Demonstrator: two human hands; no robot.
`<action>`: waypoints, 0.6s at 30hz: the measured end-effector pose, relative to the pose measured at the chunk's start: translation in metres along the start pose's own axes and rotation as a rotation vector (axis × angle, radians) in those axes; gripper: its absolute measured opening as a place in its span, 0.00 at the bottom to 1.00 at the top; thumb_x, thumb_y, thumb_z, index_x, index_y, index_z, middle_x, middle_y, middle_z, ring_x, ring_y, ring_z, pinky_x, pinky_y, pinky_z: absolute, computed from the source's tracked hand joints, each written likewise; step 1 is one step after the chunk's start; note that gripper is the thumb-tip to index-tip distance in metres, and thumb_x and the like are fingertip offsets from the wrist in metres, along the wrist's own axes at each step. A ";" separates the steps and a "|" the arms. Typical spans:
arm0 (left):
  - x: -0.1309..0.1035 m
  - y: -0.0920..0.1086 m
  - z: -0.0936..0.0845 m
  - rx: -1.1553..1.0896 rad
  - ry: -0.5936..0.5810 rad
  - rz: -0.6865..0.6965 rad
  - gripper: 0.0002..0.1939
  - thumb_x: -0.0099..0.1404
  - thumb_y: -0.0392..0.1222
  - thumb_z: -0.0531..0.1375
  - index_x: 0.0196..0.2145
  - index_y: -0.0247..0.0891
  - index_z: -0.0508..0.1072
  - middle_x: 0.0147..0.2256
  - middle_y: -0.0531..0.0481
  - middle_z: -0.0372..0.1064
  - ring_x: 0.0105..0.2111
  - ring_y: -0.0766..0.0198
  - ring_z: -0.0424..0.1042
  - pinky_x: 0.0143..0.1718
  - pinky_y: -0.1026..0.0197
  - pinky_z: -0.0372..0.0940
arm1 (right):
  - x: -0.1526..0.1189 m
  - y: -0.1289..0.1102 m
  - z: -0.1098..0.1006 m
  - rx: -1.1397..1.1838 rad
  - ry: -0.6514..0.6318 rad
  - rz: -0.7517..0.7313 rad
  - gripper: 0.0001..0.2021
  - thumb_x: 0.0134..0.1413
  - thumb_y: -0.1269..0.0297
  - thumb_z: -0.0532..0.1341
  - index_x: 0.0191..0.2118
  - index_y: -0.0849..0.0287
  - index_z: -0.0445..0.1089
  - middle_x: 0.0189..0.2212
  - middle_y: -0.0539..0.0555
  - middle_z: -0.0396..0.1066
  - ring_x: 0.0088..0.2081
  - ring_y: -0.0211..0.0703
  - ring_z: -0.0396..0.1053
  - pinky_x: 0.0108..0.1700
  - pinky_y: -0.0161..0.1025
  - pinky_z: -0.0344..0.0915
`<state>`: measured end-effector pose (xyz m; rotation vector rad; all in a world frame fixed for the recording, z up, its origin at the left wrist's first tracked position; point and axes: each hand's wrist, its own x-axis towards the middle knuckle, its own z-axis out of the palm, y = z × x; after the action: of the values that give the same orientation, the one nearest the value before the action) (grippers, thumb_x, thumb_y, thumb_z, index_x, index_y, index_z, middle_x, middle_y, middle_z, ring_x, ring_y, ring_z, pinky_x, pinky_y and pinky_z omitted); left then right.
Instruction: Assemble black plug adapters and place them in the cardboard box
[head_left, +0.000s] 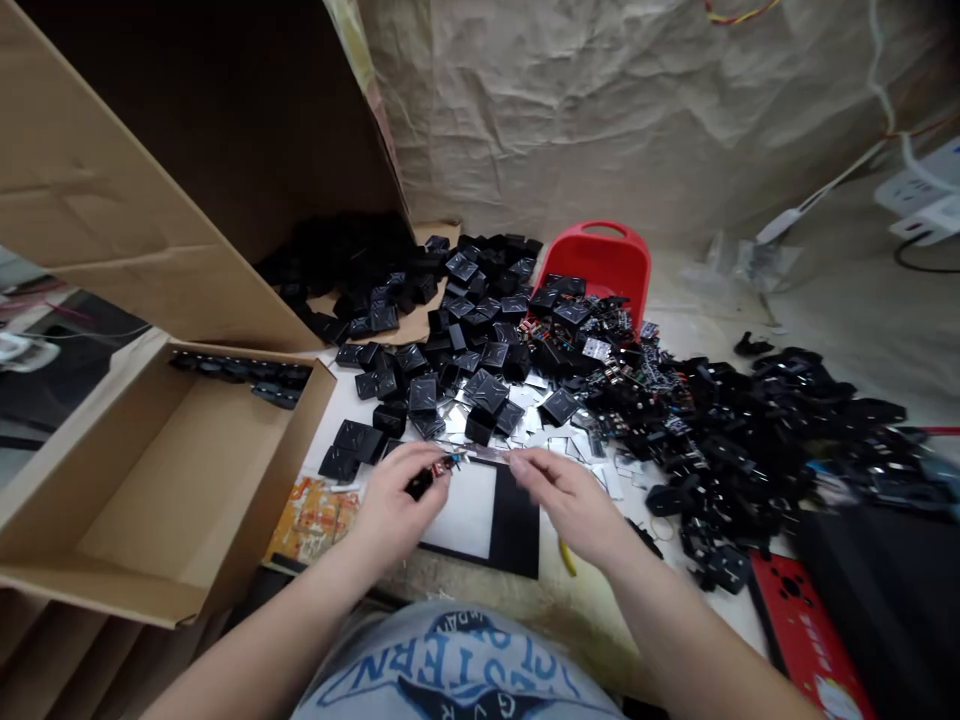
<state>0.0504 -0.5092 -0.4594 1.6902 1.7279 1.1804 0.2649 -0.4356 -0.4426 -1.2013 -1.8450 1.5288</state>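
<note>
My left hand (401, 490) is closed around a small black plastic part with a little circuit board (444, 466) showing at its end. To the right of it, my right hand (570, 490) has thumb and forefinger pinched on a thin, shiny flat strip (487, 453), too small and blurred to name exactly. Both hands are over a black-framed white pad (517, 530). Just beyond them lie loose silvery flat plates (536, 410) and several black plastic housings (487, 392).
An open cardboard box (142, 480) with black parts stands left. At the back, a red plastic scoop (607, 262) lies behind piled circuit boards (600, 350). Black plastic parts (787, 420) are heaped right, near a red panel (802, 620). A yellow-handled tool (566, 558) lies near my right hand.
</note>
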 end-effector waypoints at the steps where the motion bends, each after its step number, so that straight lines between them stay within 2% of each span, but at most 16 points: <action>1: -0.001 -0.005 -0.001 -0.126 -0.037 -0.153 0.07 0.61 0.41 0.61 0.35 0.37 0.77 0.37 0.46 0.75 0.39 0.58 0.73 0.42 0.57 0.66 | 0.002 0.001 -0.008 -0.209 0.028 -0.067 0.15 0.63 0.55 0.53 0.36 0.57 0.72 0.30 0.52 0.68 0.32 0.42 0.66 0.34 0.38 0.62; 2: -0.002 -0.010 -0.001 -0.245 -0.073 -0.300 0.08 0.60 0.44 0.62 0.34 0.37 0.77 0.35 0.47 0.75 0.36 0.60 0.73 0.39 0.59 0.66 | 0.003 0.002 -0.013 -0.406 0.013 -0.122 0.13 0.64 0.60 0.52 0.36 0.57 0.73 0.32 0.54 0.70 0.35 0.44 0.67 0.37 0.39 0.63; 3: -0.004 -0.014 0.001 -0.356 -0.101 -0.433 0.11 0.59 0.46 0.64 0.35 0.37 0.78 0.34 0.48 0.74 0.33 0.62 0.72 0.36 0.61 0.66 | 0.004 0.003 -0.015 -0.580 -0.061 -0.170 0.13 0.64 0.64 0.52 0.36 0.57 0.73 0.33 0.54 0.70 0.36 0.44 0.68 0.39 0.39 0.63; 6: -0.011 -0.021 0.011 -0.631 -0.110 -0.711 0.21 0.52 0.48 0.69 0.43 0.38 0.76 0.32 0.52 0.74 0.28 0.67 0.70 0.32 0.65 0.64 | 0.000 0.012 -0.004 -0.945 -0.488 -0.331 0.11 0.58 0.74 0.56 0.38 0.57 0.75 0.33 0.55 0.72 0.34 0.44 0.70 0.34 0.37 0.61; 8: -0.014 -0.022 0.018 -0.755 -0.086 -0.804 0.23 0.48 0.48 0.71 0.41 0.38 0.75 0.30 0.54 0.73 0.26 0.69 0.70 0.30 0.66 0.64 | -0.006 0.020 0.011 -1.089 -0.676 -0.455 0.13 0.54 0.75 0.59 0.43 0.57 0.75 0.34 0.56 0.73 0.32 0.45 0.70 0.31 0.37 0.60; 11: -0.015 -0.022 0.023 -0.848 -0.082 -0.874 0.21 0.45 0.49 0.73 0.32 0.36 0.72 0.28 0.53 0.74 0.24 0.70 0.70 0.29 0.66 0.64 | -0.014 0.031 0.027 -1.183 -0.747 -0.575 0.11 0.56 0.73 0.60 0.44 0.60 0.74 0.35 0.59 0.72 0.31 0.46 0.70 0.28 0.38 0.60; 14: -0.015 -0.027 0.024 -0.865 -0.098 -0.894 0.21 0.46 0.51 0.72 0.30 0.36 0.70 0.28 0.50 0.75 0.24 0.68 0.71 0.29 0.65 0.65 | -0.018 0.036 0.028 -1.196 -0.787 -0.659 0.07 0.57 0.73 0.59 0.40 0.62 0.73 0.34 0.58 0.72 0.31 0.46 0.70 0.27 0.38 0.60; 16: -0.015 -0.031 0.023 -0.858 -0.109 -0.881 0.20 0.47 0.51 0.71 0.30 0.36 0.70 0.27 0.51 0.74 0.24 0.67 0.71 0.28 0.65 0.65 | -0.018 0.038 0.024 -1.180 -0.790 -0.664 0.06 0.55 0.74 0.60 0.39 0.61 0.72 0.34 0.57 0.72 0.31 0.46 0.70 0.27 0.38 0.61; 18: -0.016 -0.034 0.021 -0.844 -0.117 -0.850 0.19 0.48 0.50 0.72 0.31 0.35 0.72 0.26 0.53 0.73 0.25 0.67 0.70 0.28 0.65 0.63 | -0.017 0.038 0.021 -1.103 -0.733 -0.584 0.08 0.53 0.75 0.61 0.39 0.60 0.72 0.36 0.57 0.72 0.32 0.45 0.71 0.28 0.37 0.62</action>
<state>0.0500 -0.5148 -0.5022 0.4328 1.3239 1.0933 0.2697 -0.4609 -0.4809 -0.2636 -3.3366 0.5578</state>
